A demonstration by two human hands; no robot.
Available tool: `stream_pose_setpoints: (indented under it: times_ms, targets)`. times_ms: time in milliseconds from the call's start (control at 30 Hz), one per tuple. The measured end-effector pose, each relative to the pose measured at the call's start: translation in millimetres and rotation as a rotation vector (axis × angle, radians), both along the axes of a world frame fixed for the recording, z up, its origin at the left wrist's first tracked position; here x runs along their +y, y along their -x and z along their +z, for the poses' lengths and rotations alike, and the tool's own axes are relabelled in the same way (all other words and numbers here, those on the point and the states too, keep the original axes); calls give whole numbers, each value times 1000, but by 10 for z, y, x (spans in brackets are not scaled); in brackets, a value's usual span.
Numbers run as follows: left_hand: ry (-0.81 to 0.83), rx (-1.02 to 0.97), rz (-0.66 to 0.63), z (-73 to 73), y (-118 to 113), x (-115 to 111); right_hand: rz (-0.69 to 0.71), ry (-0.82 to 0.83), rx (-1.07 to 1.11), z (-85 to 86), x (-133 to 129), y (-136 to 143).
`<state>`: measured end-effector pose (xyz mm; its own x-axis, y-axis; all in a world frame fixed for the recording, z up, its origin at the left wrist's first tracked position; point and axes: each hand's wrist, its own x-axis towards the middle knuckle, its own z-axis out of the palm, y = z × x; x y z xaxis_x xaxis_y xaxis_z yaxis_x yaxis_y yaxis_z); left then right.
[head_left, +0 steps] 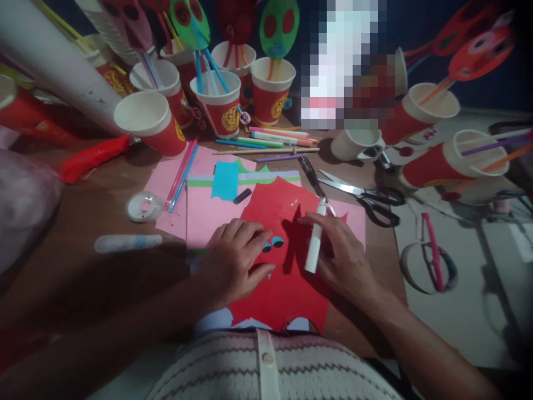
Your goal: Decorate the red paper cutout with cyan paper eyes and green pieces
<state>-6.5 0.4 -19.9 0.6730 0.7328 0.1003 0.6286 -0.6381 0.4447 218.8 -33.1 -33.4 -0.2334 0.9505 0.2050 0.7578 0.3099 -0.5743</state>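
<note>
Red paper (287, 300) with cut edges lies in front of me over pink sheets. Two small blue-and-black eye pieces (277, 242) rest on it side by side. My left hand (239, 258) is over the paper's left part, fingers curved and apart, fingertips at the left eye piece; no object shows in it. My right hand (339, 253) holds a white glue pen (315, 244) between thumb and fingers, tip pointing away from me, above the red paper's right side. A tiny light-blue piece (269, 276) lies below the eye pieces.
Red cups (219, 114) with straws and paper faces line the back. Black-handled scissors (364, 194) lie at the right, near a white mug (357, 143). Several markers (283, 136) lie behind the paper. A tape roll (144, 206) and white tube (127, 243) are at the left.
</note>
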Motion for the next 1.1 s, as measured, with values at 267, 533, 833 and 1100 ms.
stream_pose_setpoints:
  times_ms: [267, 533, 833, 1100]
  targets:
    - [-103, -75, -17, -15, 14, -10, -25, -74, 67, 31, -47, -17]
    - [-113, -132, -278, 64, -40, -310, -100, -79, 113, 55, -30, -7]
    - [-138, -60, -271, -42, -32, -350, -170, -35, 219, 98, -44, -35]
    - [-99, -42, -263, -30, -42, -388, -262, -24, 252, 224, 6, -74]
